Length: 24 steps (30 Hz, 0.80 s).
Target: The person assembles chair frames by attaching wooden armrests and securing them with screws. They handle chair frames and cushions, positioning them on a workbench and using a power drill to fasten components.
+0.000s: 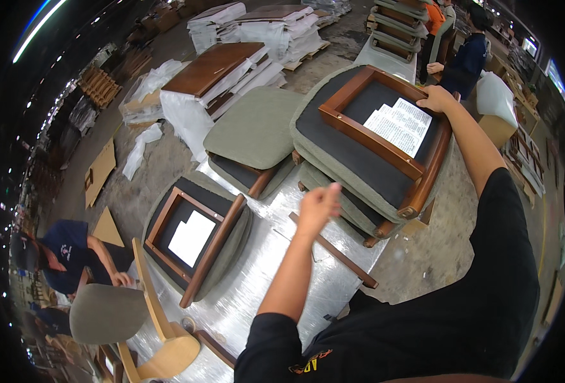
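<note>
A stack of grey upholstered seats (321,127) stands at the right end of the table, dark undersides up. The top one has a brown wooden frame (365,137) and a white printed label (399,126). My right hand (437,100) grips the far right corner of that frame, fingers over the wood. In front of the stack hovers my left hand (319,207), fingers curled and slightly blurred; anything inside it is hidden. Below it, a brown wooden bar (343,255) lies on the table beside a thin hex key (282,234).
Another framed seat stack (161,239) and grey seats (254,131) stand on the film-covered table (266,281). A co-worker (72,255) handles a chair (107,313) at left; another person (471,54) stands far right. Wrapped brown panels (215,67) are piled behind.
</note>
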Each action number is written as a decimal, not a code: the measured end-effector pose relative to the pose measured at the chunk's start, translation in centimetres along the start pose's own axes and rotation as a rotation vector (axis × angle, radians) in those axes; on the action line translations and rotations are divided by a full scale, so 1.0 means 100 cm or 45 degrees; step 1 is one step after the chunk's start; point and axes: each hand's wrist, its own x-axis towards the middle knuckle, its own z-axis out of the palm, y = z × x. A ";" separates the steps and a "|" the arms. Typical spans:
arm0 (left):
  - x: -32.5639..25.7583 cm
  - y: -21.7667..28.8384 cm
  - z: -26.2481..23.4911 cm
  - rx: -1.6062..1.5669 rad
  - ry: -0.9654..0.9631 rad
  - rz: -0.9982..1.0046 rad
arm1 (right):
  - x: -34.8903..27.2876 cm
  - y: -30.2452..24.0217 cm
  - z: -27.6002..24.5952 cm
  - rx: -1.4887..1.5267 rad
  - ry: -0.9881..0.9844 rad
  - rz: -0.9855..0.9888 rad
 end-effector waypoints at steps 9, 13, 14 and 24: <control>-0.047 -0.039 -0.076 -0.053 0.315 -0.186 | -0.018 0.007 -0.003 0.297 0.759 0.267; -0.022 -0.051 0.053 -0.721 0.035 -0.181 | -0.076 0.033 -0.022 -0.400 0.444 0.749; -0.010 -0.051 0.078 -0.808 -0.012 -0.166 | -0.086 0.037 -0.009 -0.655 0.137 0.751; 0.032 -0.084 0.189 -0.975 0.300 0.423 | -0.173 0.042 0.145 1.516 0.648 0.947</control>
